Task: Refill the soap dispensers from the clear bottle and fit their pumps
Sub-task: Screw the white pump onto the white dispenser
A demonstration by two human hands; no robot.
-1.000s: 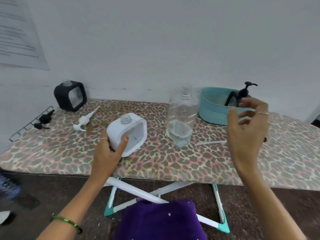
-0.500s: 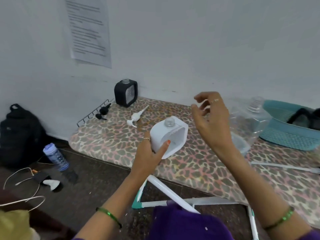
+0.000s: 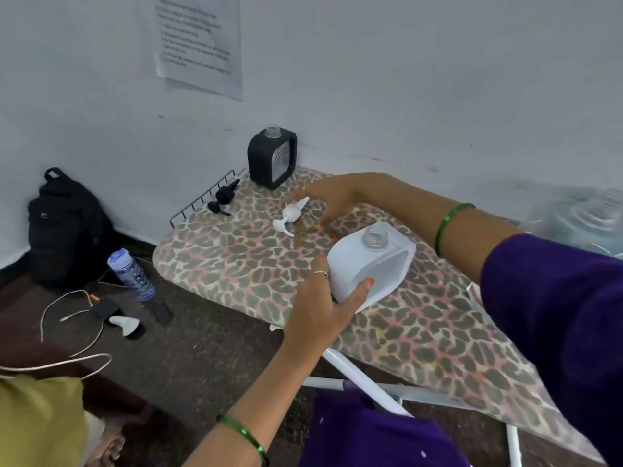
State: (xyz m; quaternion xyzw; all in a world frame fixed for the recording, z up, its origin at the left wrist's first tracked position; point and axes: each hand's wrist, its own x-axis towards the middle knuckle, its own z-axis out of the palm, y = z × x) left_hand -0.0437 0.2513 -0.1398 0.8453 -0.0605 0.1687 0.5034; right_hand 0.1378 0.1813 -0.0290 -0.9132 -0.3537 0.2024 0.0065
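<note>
Your left hand (image 3: 323,298) is gripping the tilting white dispenser (image 3: 367,264); your open right hand (image 3: 332,197), reaching for the white pump (image 3: 290,214), is risking tipping it

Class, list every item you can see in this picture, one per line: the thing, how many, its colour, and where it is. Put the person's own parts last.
Square plastic soap dispenser: 1, white, tilted on board, held.
Square soap dispenser: 1, black, board's far end.
Plastic pump: 1, white, lying on board.
Pump: 1, black, by wire rack.
Clear bottle: 1, blurred, right edge.
Leopard-print ironing board: 1, centre.
Backpack: 1, black, floor.
Water bottle: 1, blue, floor.
Printed sheet: 1, white, wall.
Hands: left gripping white dispenser; right at white pump.
</note>
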